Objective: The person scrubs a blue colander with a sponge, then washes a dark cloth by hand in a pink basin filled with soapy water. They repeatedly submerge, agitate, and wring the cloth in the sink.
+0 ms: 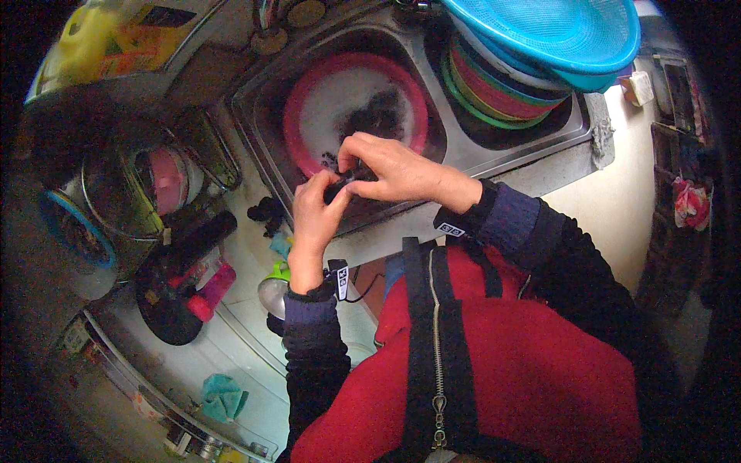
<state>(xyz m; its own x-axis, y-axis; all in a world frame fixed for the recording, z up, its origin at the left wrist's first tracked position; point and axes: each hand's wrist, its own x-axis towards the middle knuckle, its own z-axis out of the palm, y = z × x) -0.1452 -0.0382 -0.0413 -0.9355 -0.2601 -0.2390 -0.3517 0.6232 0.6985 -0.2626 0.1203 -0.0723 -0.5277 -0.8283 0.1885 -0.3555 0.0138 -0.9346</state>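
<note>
My left hand (318,217) and my right hand (399,171) meet over the near rim of a pink basin (292,136). Their thumbs and fingers pinch a small dark, ragged piece (349,173), partly hidden by the fingers; what it is made of cannot be told. The basin sits in the left bowl of a stainless steel sink (457,124). Whitish liquid covers its bottom, and a dark clump (379,116) lies in it towards the right. A similar dark heap (265,214) rests on the counter, left of the sink.
Stacked plastic basins, topped by a blue mesh colander (550,29), fill the right sink bowl. Left of the sink are a black pan (168,312), a pink-handled tool (214,292) and a lidded pot (168,179). A teal cloth (223,398) lies on the glass-like surface at lower left.
</note>
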